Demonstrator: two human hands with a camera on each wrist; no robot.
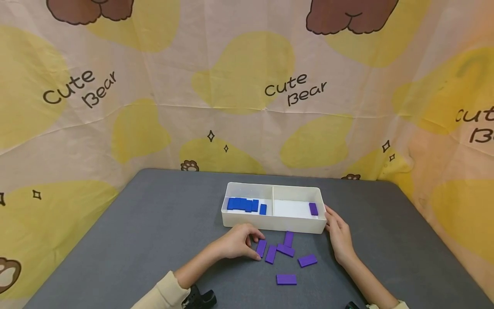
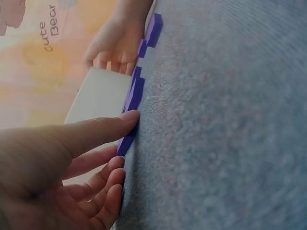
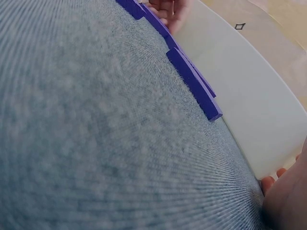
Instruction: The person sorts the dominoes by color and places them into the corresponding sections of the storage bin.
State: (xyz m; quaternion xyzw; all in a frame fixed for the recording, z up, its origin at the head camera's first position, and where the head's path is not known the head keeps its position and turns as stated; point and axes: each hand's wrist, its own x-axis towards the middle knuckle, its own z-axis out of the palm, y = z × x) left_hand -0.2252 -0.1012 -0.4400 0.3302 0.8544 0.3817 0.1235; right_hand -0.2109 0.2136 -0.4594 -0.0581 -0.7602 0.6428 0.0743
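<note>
My left hand pinches a flat purple block on the table by its two ends, between thumb and fingertips. In the left wrist view, the thumb partly covers that block. My right hand rests against the right end of a white two-compartment box, its fingers fairly straight along the wall. Blue blocks lie in the left compartment and one purple block in the right one. Only fingertips and part of the right hand show in the right wrist view.
Several loose purple blocks lie in front of the box, including a block beside the left hand, a block to the right and another block nearest me. Two touch or overlap below the box. A patterned cloth hangs behind the grey table.
</note>
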